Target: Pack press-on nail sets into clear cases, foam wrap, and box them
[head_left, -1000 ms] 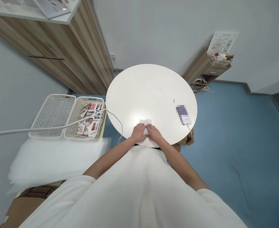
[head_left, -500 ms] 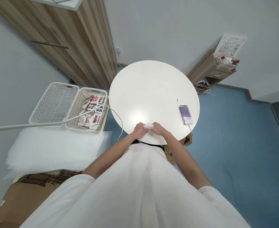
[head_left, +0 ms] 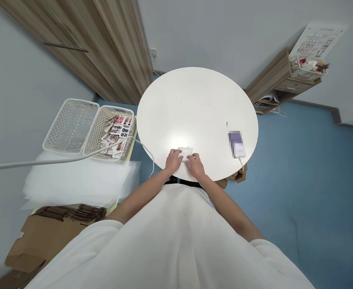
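Note:
A small white rectangular packet (head_left: 185, 151) is at the near edge of the round white table (head_left: 200, 96). It looks flat and partly see-through; its exact kind is too small to make out. My left hand (head_left: 173, 161) has its bent fingers on the packet's left side. From the right, my right hand (head_left: 195, 165) pinches the packet's near right edge, fingers curled. The underside of the packet and my thumbs' exact contact are partly hidden.
A blurred-out purple and white item (head_left: 236, 144) with a cable lies at the table's right. On the left stand white baskets (head_left: 86, 149), one with colourful press-on nail cards (head_left: 116, 130), above stacked translucent sheets (head_left: 74, 176) and cardboard (head_left: 44, 237). A white cable (head_left: 59, 160) crosses there.
The packet was held narrow and bunched between both hands; now it lies flatter and shows a wider face. My hands have turned to point more forward. The camera view has shifted slightly.

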The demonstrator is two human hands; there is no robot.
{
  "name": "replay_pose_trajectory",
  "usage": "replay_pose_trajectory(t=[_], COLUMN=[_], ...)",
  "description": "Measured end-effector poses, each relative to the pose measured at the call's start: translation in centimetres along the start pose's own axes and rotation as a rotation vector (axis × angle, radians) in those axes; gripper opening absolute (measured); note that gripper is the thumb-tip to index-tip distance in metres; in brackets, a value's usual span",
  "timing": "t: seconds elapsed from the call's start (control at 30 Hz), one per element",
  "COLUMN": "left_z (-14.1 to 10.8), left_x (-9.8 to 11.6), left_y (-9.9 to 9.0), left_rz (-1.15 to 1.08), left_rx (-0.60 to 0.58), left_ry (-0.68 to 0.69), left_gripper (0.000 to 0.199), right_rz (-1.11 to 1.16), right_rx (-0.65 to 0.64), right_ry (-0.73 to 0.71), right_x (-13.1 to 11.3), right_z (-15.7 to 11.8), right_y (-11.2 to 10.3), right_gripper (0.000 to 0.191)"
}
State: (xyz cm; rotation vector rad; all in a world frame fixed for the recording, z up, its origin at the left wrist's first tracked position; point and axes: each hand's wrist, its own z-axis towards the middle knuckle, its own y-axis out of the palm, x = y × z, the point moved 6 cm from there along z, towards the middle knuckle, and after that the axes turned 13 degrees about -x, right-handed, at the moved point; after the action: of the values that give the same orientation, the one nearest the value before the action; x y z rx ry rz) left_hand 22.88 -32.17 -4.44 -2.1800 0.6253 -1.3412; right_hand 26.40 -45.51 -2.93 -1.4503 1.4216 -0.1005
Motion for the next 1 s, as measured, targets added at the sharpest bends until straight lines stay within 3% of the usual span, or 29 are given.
replay_pose_trajectory(t=[0.3,0.57,0.73,0.83,1.0], left_z=[-1.0,-1.0,-1.5,-1.5,-1.0], left_x=[-0.1,0.3,-0.4,-1.2,-2.3], left_y=[-0.2,0.1,0.4,0.8,0.0], left_rz=[-0.067,-0.090,-0.156,-0.248,-0.358], left_rx=[0.020,0.093,0.217,0.180,0.158], left_ry=[-0.039,-0.068,-0.246,-0.330,-0.314], left_gripper=[0.037,0.032,0.033,0.026,0.018], right_rz=[0.287,0.366,0.444,0.478,0.380], right_rx=[-0.114,-0.141,-0.148,-0.135,-0.074], right_ry=[-0.060,-0.047,0.012,0.040,0.016], right_x=[1.5,1.6,2.1,2.2,0.9], right_z=[-1.3,-1.0,-0.8,-0.7,0.1], right_y=[1.6,0.9,0.7,0.5,0.3], right_gripper=[0.058,0.048,0.048,0.046,0.045])
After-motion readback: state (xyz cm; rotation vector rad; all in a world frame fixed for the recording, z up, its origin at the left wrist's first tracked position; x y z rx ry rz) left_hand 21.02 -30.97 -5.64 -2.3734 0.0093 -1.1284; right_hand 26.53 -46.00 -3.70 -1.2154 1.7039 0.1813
